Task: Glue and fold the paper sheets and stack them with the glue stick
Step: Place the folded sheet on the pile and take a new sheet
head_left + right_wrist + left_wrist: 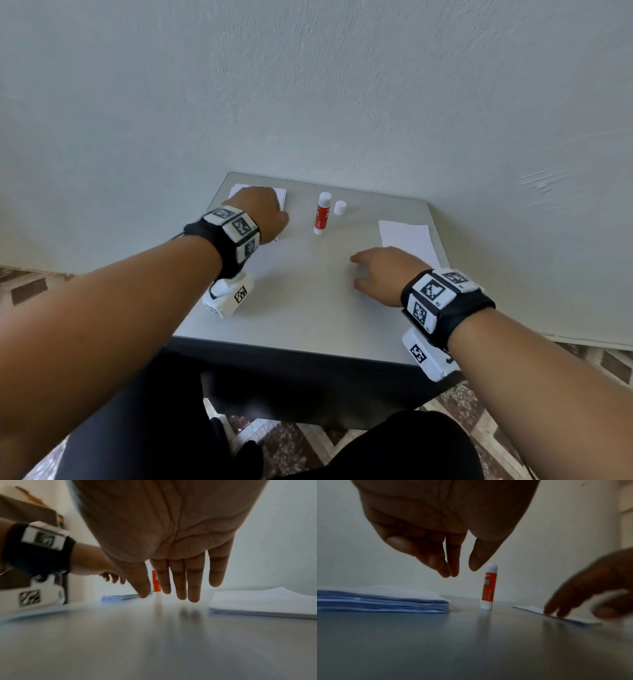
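Both hands were empty: right hand flat-fingered over the table, left hand relaxed above the paper stack, apparently clear (glue stick upright, uncapped).

Soft, even daylight fills the head view, with faint shadows on the worktop and bowed lines at the picture's edges. The left wrist view is dim and bluish, its palm in shadow. The right wrist view is brighter but smeared by motion blur, with pale reflections on the worktop.
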